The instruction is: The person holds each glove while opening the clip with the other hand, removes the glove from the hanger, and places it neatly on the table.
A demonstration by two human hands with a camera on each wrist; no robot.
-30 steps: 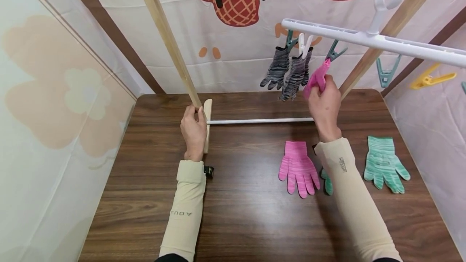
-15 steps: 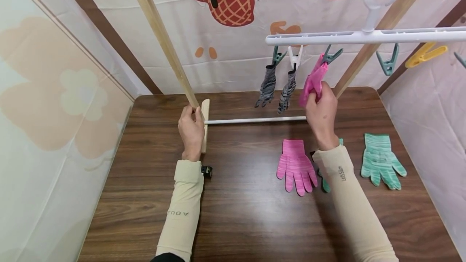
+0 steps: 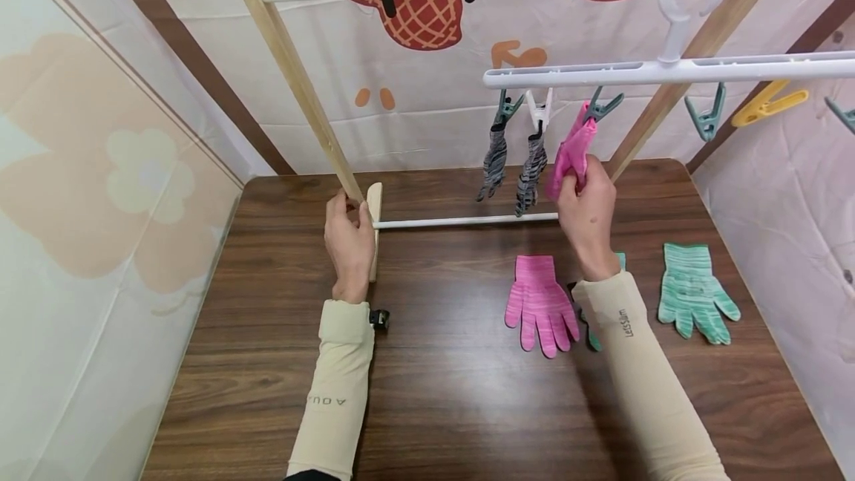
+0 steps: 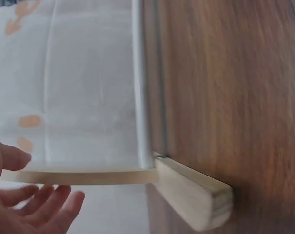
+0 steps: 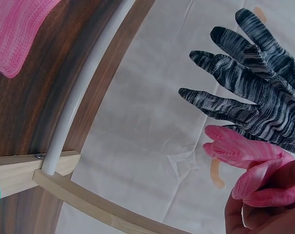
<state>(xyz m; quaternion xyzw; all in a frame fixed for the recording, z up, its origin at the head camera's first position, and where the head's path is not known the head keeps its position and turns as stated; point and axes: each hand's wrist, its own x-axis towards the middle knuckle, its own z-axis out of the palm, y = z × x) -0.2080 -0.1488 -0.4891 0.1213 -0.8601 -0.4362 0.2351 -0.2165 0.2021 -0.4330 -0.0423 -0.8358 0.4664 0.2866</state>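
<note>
My right hand (image 3: 588,214) grips the lower part of a pink glove (image 3: 576,145), whose cuff is in a dark green clothespin (image 3: 604,104) under a white hanger (image 3: 574,76). In the right wrist view, the glove's pink fingers (image 5: 235,148) stick out bunched from the hand. Just left of it hang two grey-black striped gloves (image 3: 495,162), one from a green clothespin and one from a white clothespin (image 3: 539,110). My left hand (image 3: 349,240) holds the left wooden post (image 3: 307,102) of the rack near its foot, thumb and fingers on opposite sides in the left wrist view.
On the brown table (image 3: 441,392) lie another pink glove (image 3: 539,303) and a green glove (image 3: 696,292); a second green one is mostly hidden under my right forearm. A yellow clothespin (image 3: 768,104) and green ones hang farther right. The rack's white lower bar (image 3: 467,221) runs low behind.
The hanger has swung from slanted to nearly level, and the striped gloves have turned edge-on. My right hand keeps hold of the pink glove, slightly lower; the left hand stays at the post.
</note>
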